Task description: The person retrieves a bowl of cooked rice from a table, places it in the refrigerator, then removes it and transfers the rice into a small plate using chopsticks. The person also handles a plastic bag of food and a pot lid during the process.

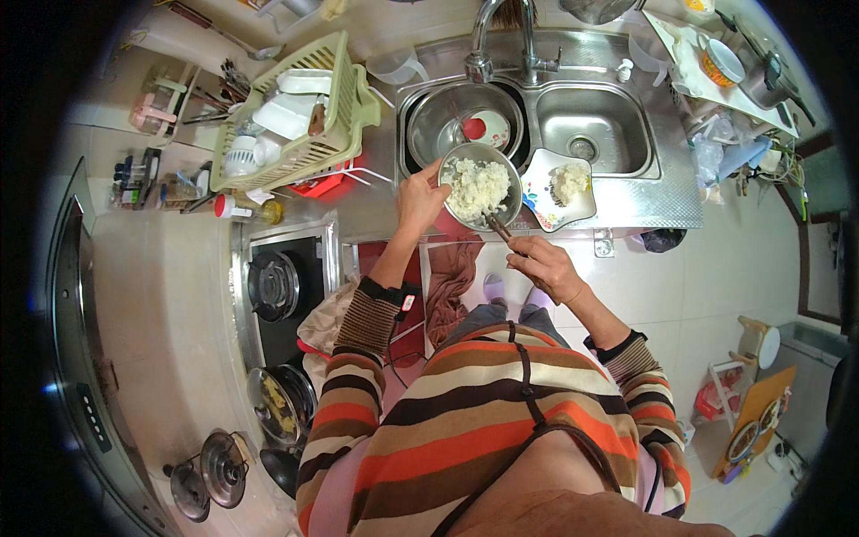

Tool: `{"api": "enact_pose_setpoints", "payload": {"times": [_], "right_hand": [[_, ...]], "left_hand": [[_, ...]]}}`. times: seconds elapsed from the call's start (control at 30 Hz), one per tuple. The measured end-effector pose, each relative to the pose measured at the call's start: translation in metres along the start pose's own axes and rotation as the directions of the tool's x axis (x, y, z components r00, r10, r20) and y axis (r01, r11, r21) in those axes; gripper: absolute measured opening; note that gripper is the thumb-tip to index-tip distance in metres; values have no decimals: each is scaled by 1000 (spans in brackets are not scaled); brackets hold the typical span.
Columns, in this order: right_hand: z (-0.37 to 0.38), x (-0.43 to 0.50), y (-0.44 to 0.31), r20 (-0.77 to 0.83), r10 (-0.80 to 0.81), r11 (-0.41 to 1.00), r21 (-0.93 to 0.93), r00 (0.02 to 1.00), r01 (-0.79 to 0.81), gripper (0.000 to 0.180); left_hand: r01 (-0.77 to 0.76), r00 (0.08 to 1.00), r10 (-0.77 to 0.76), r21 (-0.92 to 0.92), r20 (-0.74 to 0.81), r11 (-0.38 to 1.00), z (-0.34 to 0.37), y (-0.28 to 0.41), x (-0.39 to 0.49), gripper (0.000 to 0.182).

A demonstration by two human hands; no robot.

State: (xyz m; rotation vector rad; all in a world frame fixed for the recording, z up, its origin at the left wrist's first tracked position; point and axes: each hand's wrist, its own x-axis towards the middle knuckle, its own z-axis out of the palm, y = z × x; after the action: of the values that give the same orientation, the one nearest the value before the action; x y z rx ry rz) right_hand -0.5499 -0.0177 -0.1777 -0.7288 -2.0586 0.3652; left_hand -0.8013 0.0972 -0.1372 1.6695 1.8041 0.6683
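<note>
My left hand (419, 203) grips the rim of a round metal bowl (511, 176) at its left side. Cooked white rice (478, 186) fills much of that bowl, which is held over the front edge of the left sink basin. In my right hand (545, 263) is a dark-handled utensil (498, 227), its far end in the rice; whether it is a spoon or chopsticks is hidden. Just right of the bowl, a white square dish with a floral pattern (541, 176) rests by the counter's front edge. A smaller mound of rice (570, 184) lies in this dish.
A large steel basin (424, 127) sits in the left sink with a plate (497, 127) inside. The faucet (479, 64) rises behind it. A green dish rack (352, 101) holds dishes at left, above the gas burner (274, 285) and a lidded pan (275, 406). The right sink (577, 111) adjoins.
</note>
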Motion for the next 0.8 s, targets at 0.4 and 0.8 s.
{"api": "enact_pose_setpoints", "payload": {"times": [0.4, 0.8], "right_hand": [[-10, 13, 14, -15, 743, 549, 584, 669, -597, 14], [-57, 41, 17, 36, 545, 748, 432, 838, -504, 16]], "left_hand": [[54, 998, -53, 26, -46, 998, 5, 1, 0, 53], [-67, 991, 80, 118, -109, 991, 16, -9, -1, 54]]}}
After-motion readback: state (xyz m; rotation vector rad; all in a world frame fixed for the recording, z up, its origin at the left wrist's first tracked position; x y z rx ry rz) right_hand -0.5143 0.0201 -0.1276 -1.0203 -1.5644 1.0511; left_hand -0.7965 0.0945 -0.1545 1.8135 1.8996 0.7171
